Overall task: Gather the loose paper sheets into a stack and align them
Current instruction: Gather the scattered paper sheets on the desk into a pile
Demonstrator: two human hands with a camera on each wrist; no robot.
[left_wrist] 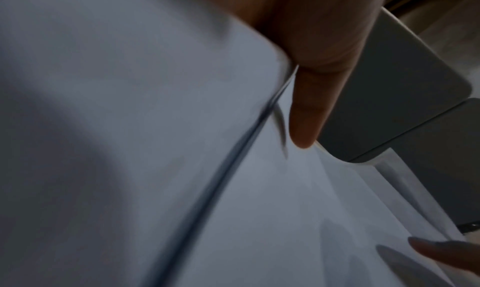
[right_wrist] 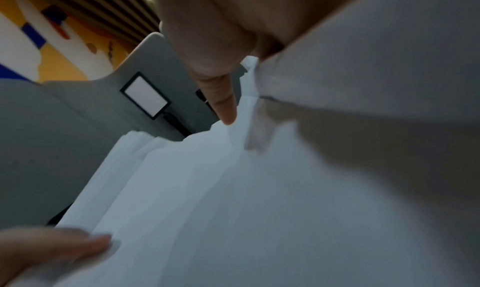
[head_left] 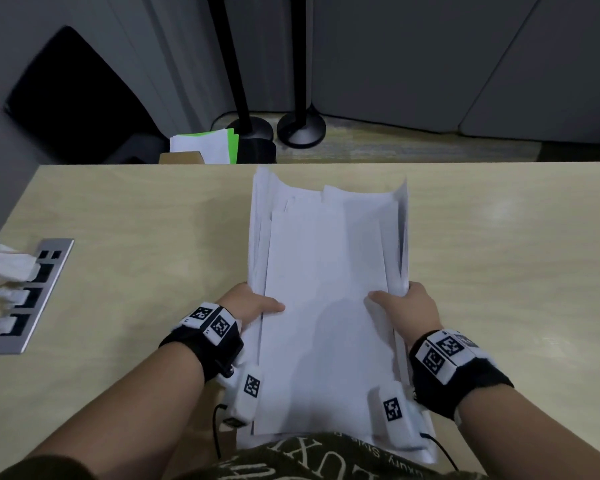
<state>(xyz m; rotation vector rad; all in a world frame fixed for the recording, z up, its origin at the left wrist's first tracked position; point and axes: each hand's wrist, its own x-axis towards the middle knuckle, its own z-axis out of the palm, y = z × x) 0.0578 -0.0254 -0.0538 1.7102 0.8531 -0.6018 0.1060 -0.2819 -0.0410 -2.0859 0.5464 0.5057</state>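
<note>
- Two hands, the left hand (head_left: 253, 306) and right hand (head_left: 407, 303), each keep a grip on the paper stack (head_left: 326, 289) sides.
- Paper stack stands tilted on the surface (head_left: 118, 209), so uneven sheets can slide level.

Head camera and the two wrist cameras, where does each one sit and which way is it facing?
Head: above, looking down at the beige wooden table; both forearms, left hand and right hand show.
Left wrist: beside the white paper stack, facing along its thumb.
Right wrist: mirrored, thumb over the sheets.
All three share the paper.
</note>
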